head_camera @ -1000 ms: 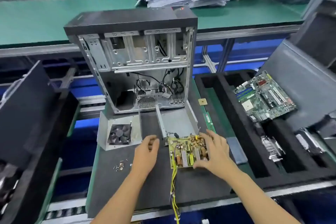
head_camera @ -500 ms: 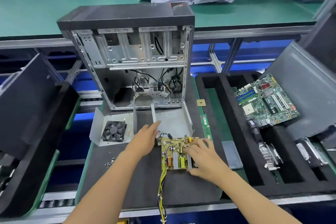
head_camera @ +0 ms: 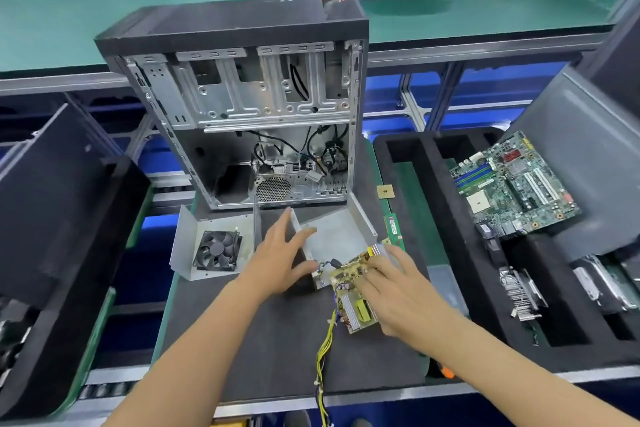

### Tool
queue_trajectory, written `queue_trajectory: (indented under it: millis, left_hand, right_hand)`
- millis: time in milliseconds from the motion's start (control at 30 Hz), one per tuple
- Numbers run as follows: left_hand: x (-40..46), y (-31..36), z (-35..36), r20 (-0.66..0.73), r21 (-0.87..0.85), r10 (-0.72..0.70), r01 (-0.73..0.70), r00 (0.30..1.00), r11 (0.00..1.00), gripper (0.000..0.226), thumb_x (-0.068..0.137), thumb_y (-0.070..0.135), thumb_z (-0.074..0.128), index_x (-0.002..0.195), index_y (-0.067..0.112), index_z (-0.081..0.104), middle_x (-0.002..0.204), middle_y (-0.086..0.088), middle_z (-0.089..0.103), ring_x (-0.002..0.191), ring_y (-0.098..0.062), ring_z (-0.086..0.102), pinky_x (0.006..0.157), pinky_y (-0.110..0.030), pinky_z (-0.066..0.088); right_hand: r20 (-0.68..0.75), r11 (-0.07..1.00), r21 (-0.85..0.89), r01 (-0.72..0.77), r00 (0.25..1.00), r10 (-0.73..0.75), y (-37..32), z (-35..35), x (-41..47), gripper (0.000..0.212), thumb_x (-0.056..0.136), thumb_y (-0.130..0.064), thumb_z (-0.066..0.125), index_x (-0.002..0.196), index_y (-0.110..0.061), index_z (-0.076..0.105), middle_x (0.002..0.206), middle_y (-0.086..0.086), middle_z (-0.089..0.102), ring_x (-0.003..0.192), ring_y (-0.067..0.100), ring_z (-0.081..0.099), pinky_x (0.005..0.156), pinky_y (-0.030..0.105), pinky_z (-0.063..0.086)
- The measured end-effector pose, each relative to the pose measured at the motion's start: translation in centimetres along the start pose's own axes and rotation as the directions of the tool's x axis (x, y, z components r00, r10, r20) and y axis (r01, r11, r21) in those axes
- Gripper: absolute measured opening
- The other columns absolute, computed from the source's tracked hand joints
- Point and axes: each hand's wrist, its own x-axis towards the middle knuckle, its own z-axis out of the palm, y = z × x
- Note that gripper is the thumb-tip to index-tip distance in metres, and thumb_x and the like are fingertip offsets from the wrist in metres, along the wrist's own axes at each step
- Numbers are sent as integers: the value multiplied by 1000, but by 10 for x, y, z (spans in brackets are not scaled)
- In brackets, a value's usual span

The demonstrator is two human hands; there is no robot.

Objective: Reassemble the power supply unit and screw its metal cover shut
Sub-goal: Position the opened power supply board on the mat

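Yellow wires (head_camera: 325, 350) trailing off the tabletop's (head_camera: 263, 350) near edge. Just beyond, circuit board (head_camera: 353, 291) tilted against the open metal housing (head_camera: 332, 236), right hand (head_camera: 391, 284) laid over it, fingers curled on its top. Left hand (head_camera: 277, 260) with straight, released fingers against the housing's left wall. Fan cover (head_camera: 214, 246) further left. Gutted computer case (head_camera: 242, 107) upright at the far edge.

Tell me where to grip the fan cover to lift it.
Pinch the fan cover's upright left wall from above, probably. The fan fills its flat base, so that bare wall standing free at the left edge is the easiest hold.
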Motion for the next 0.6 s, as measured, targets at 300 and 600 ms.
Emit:
queue_trajectory:
  millis: [300, 600]
  left_hand:
    - [25, -6, -3, 188, -286, -83, 135, 979, 949, 142, 58, 61, 82, 156, 33, -17, 161, 19, -20, 152, -24, 15, 118, -41, 28]
    - [16, -11, 15, 136, -459, -46, 104, 990, 882, 143, 49, 63, 83, 154, 39, -12, 142, 40, -13, 128, 4, 19, 104, -24, 27]
  right_hand:
    - [207, 906, -190, 378, 918, -339, 58, -40, 42, 34, 82, 2, 36, 90, -16, 63, 86, -4, 63, 105, 28, 51, 112, 49, 31]
    - [294, 799, -189, 570, 810, -508, 76, -42, 92, 24, 95, -4, 48, 108, -20, 60, 106, -7, 65, 119, 26, 46, 107, 40, 36]
